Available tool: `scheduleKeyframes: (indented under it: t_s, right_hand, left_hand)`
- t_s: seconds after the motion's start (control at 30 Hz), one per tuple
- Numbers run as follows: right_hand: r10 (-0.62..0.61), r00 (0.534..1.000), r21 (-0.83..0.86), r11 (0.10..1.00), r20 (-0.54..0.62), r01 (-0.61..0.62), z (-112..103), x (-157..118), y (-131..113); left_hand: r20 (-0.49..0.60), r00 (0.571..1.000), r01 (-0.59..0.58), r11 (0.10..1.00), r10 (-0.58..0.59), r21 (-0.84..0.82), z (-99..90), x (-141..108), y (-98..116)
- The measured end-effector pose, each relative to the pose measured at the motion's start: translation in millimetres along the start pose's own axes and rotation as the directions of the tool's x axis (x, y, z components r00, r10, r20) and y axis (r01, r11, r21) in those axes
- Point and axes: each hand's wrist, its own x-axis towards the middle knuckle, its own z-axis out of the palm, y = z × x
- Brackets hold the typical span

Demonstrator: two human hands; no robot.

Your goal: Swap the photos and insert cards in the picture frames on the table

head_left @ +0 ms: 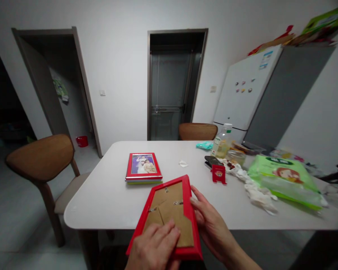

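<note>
A red picture frame (187,200) is held up at the table's near edge, its brown backing board (169,206) facing me. Small metal clips sit along the edges of the board. My right hand (211,225) grips the frame's right side, thumb on the red rim. Across the lower part of the backing lies my left hand (156,245), its fingers close together on the board; its thumb is hidden and the hand seems to hold the lower left edge. Beyond the frame, a stack of picture frames (143,167) lies on the table, the top one red with a photo of people.
On the white table (101,202), the right side holds a red phone-stand-like piece (219,174), a dark phone (212,161), a bottle (222,142), crumpled tissues (259,197) and a green tissue pack (284,180). Wooden chairs stand at the left (42,157) and far side (198,131).
</note>
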Motion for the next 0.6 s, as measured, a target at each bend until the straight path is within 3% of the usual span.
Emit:
scheduleKeyframes:
  t_s: [0.2,0.33,0.47,0.6]
  right_hand:
    - [0.069,0.992,-0.086,0.994,0.103,-0.06,3.3,22.7,33.7]
    - [0.01,0.992,-0.346,0.938,0.129,0.035,1.5,48.4,53.4]
    - [-0.135,0.986,-0.679,0.714,0.102,0.168,-5.0,68.7,67.0]
    - [-0.29,0.947,-0.876,0.41,0.136,0.252,-8.4,80.4,74.4]
  left_hand:
    - [0.011,1.0,-0.017,0.979,0.015,0.205,15.9,-25.9,-1.7]
    - [0.049,0.997,0.038,0.973,-0.051,0.228,26.7,-36.3,-10.7]
    - [0.079,0.992,0.081,0.979,-0.098,0.188,41.0,-39.6,-15.9]
    - [0.086,0.986,0.124,0.975,-0.142,0.186,59.8,-42.3,-19.2]
